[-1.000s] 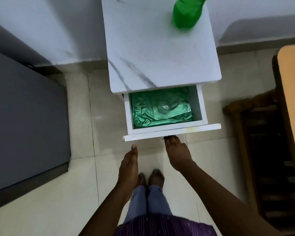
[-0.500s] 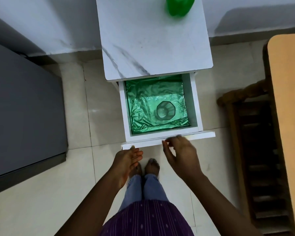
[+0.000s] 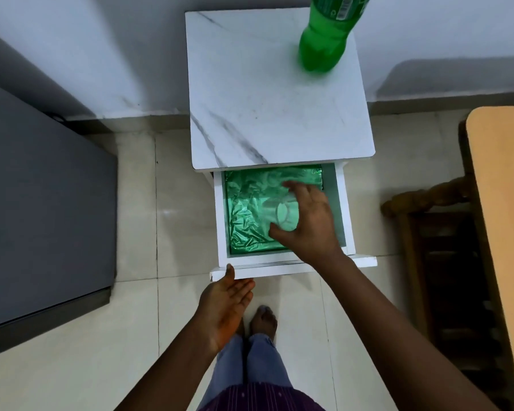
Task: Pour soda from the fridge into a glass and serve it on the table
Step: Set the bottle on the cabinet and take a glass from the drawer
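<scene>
Right hand (image 3: 307, 216) is reached down into the open drawer (image 3: 339, 203) of the white marble-topped side table (image 3: 273, 114), fingers spread around a clear glass (image 3: 284, 216) that lies near the drawer's middle on a crinkled green foil liner (image 3: 247, 209). The thumb is set at the glass's near side and the fingers at its far side; motion blur makes it hard to tell whether the grip is closed yet, so the glass appears to be only partly enclosed. The left hand (image 3: 226, 307) is held empty and relaxed, palm up, with the thumb touching the drawer's front edge at its left corner. The green soda bottle (image 3: 324, 40) is stood near the back right corner of the tabletop.

The glass is judged rigid, smooth, light and breakable, and likely slippery on foil. It is best taken around the wall, thumb opposite fingers, and lifted straight up clear of the drawer's sides.
</scene>
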